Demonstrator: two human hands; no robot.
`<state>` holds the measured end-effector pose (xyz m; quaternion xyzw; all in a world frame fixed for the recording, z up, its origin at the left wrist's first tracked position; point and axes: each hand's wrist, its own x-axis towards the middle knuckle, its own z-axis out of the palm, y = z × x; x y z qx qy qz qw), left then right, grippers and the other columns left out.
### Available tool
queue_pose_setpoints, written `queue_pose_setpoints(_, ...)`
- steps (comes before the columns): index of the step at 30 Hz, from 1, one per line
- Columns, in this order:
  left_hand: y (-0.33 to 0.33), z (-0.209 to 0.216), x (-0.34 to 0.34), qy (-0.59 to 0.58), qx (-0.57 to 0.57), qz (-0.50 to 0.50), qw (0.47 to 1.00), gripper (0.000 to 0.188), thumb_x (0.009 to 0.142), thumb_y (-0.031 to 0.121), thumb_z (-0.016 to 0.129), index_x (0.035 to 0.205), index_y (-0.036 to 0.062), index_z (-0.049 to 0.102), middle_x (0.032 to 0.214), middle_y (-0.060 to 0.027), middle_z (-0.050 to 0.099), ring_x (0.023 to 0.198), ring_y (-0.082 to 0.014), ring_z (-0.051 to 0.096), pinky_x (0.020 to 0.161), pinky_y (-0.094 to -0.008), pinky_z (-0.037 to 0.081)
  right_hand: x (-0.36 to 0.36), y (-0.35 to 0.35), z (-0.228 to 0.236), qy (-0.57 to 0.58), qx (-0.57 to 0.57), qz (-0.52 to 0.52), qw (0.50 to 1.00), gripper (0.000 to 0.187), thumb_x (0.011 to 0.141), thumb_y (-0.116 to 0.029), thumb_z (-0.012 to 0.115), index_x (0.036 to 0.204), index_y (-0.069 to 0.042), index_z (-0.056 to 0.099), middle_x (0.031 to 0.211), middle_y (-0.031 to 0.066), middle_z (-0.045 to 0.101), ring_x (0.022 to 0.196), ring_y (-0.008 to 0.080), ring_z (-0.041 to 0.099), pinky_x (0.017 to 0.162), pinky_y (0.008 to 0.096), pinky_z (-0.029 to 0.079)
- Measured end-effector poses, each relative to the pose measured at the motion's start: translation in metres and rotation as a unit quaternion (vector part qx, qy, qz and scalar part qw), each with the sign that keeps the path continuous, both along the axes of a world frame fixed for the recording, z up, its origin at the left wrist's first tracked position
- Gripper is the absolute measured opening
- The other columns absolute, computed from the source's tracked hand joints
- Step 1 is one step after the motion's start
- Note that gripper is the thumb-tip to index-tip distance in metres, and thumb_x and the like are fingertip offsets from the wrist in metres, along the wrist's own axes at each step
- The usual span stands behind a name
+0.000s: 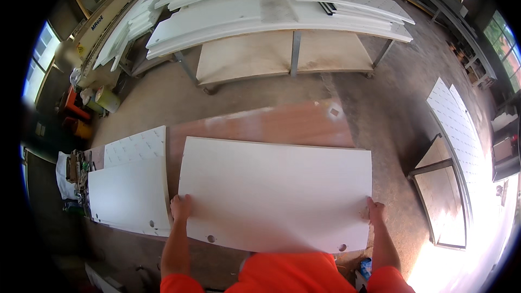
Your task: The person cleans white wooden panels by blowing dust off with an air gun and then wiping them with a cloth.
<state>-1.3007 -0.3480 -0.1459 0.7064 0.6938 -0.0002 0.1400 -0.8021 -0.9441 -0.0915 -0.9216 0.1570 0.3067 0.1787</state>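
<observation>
A large white rectangular panel lies in front of me, with a round hole near each of its two near corners. My left hand grips its left edge, the thumb on top and the other fingers out of sight beneath. At the right edge my right hand holds the panel in the same way. Under its far side shows a brown wooden tabletop. To the left lie more white panels, one of them with a hole near its near right corner.
Beyond the floor stands a long wheeled table stacked with white panels. A rack with a white sheet is at the right. Tools crowd the worktable's left end. Yellow and orange containers sit at the far left.
</observation>
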Motion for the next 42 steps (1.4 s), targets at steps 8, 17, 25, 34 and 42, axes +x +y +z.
queue_pose_setpoints(8, -0.036, -0.003, 0.022, -0.043, 0.014, 0.019, 0.999, 0.072, 0.092, 0.058, 0.070, 0.129, -0.0025, 0.066, 0.128, -0.0238, 0.063, 0.123, -0.0430, 0.059, 0.105, -0.0540, 0.049, 0.003, -0.044, -0.065, -0.239, -0.027, 0.097, 0.966, 0.058, 0.098, -0.059, 0.063, 0.083, -0.005, 0.077, 0.077, 0.0162, 0.074, 0.076, 0.0350, 0.074, 0.070, 0.0499, 0.055)
queue_pose_setpoints(17, -0.112, 0.053, 0.058, -0.109, 0.134, -0.014, 0.985, 0.058, 0.088, 0.039, 0.081, 0.125, -0.0024, 0.065, 0.124, -0.0237, 0.065, 0.117, -0.0412, 0.063, 0.100, -0.0501, 0.052, 0.080, 0.003, -0.048, -0.188, -0.017, 0.125, 0.974, 0.044, 0.091, -0.047, 0.073, 0.099, -0.003, 0.079, 0.102, 0.0174, 0.076, 0.092, 0.0374, 0.074, 0.080, 0.0503, 0.058)
queue_pose_setpoints(25, -0.241, 0.346, 0.111, -0.747, -0.257, -0.534, 0.302, 0.032, 0.096, 0.030, 0.077, 0.109, 0.0007, 0.072, 0.107, -0.0154, 0.071, 0.096, -0.0323, 0.069, 0.086, -0.0455, 0.055, 0.004, 0.087, -0.046, -0.337, 0.128, 0.182, 0.915, 0.029, 0.090, -0.026, 0.076, 0.110, -0.004, 0.075, 0.120, 0.0126, 0.070, 0.104, 0.0340, 0.070, 0.089, 0.0461, 0.057)
queue_pose_setpoints(34, -0.238, 0.389, 0.088, -0.728, -0.239, -0.612, 0.195, 0.030, 0.097, 0.030, 0.075, 0.107, 0.0020, 0.071, 0.105, -0.0142, 0.070, 0.094, -0.0316, 0.068, 0.083, -0.0454, 0.055, -0.133, 0.104, -0.029, -0.332, 0.188, 0.224, 0.897, 0.033, 0.084, -0.034, 0.078, 0.104, -0.007, 0.080, 0.107, 0.0128, 0.076, 0.099, 0.0339, 0.073, 0.089, 0.0448, 0.058)
queue_pose_setpoints(42, -0.231, 0.405, 0.007, -0.711, -0.241, -0.648, 0.128, 0.028, 0.099, 0.030, 0.073, 0.106, 0.0033, 0.070, 0.104, -0.0130, 0.070, 0.092, -0.0309, 0.068, 0.081, -0.0453, 0.055, -0.263, 0.060, 0.017, -0.243, 0.189, 0.172, 0.936, 0.042, 0.088, -0.044, 0.072, 0.115, -0.012, 0.080, 0.119, 0.0139, 0.076, 0.111, 0.0340, 0.072, 0.096, 0.0440, 0.057)
